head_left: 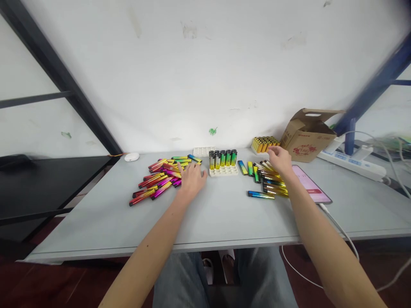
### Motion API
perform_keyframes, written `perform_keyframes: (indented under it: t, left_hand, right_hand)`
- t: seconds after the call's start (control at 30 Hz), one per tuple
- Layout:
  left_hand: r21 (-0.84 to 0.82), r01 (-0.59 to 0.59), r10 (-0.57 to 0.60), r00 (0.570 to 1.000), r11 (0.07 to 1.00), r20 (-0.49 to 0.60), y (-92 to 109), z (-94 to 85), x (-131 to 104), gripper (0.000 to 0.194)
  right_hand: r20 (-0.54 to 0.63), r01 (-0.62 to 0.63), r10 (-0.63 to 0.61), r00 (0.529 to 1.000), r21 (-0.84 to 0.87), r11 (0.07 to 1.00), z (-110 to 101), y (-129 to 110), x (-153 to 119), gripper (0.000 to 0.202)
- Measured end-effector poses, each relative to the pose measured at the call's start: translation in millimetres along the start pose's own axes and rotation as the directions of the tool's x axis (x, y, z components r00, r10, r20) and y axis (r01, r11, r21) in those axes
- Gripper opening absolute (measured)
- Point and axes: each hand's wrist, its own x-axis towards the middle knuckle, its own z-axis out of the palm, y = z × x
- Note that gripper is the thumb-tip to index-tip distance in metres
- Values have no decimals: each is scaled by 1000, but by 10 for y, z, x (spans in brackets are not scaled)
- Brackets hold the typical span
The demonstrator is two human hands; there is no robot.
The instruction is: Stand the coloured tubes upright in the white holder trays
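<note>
My left hand (pixel 192 179) reaches over the right side of a loose pile of shiny lighters (pixel 149 182), red, purple, yellow and green. Its fingers are spread, and I see nothing held in them. To its right, a white holed tray (pixel 224 172) carries a back row of upright green-yellow and dark-topped lighters (pixel 228 157). My right hand (pixel 280 160) is above a second pile of gold and blue lighters (pixel 272 182); its fingers are bent together, and what they hold, if anything, is hidden. Several single lighters (pixel 250 168) lie between that pile and the tray.
Behind my right hand stand a packed tray of yellow lighters (pixel 263 144) and an open cardboard box (pixel 306 137). A tablet (pixel 310 186) with a cable lies under my right forearm. Further right is a power strip (pixel 356 163). Another holed tray (pixel 204 151) and a white case (pixel 131 157) sit near the wall.
</note>
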Motion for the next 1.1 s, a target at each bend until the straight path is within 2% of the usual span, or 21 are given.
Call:
perform_keyframes:
  t: [0.13,0.27,0.4,0.63,0.73,0.87,1.0,1.1]
  left_hand:
    - [20,-3,1,998,1000,62,46,-52,-8,27]
    - [31,-20,16,993,999,118,76,-81,-2,29]
    - [23,-28,25,988,999,150,87,-72,2,26]
    - [27,-16,11,984,1000,177,73,-14,-21,28]
    - [36,-22,15,983,999,181,61,12,-23,30]
    - [36,-29,22,983,999,183,57,24,-25,29]
    - [39,-28,20,982,999,188,62,23,-26,30]
    - [46,-47,38,983,998,178,63,33,-23,30]
  right_hand:
    - [46,-7,8,999,-28,1000,-2,14,-6,38]
    - [216,106,-74,974,-141,984,33,19,-52,37]
    - [362,189,-72,929,-298,936,63,24,-76,29]
    - [379,434,-295,877,-361,825,201,-25,-130,36]
    - [370,435,-300,879,-366,823,198,18,-100,37]
    - [328,352,-235,915,-365,862,106,146,-4,31]
    - [383,291,-147,912,-349,891,64,225,30,32]
    - [389,271,-131,912,-331,904,78,214,12,32]
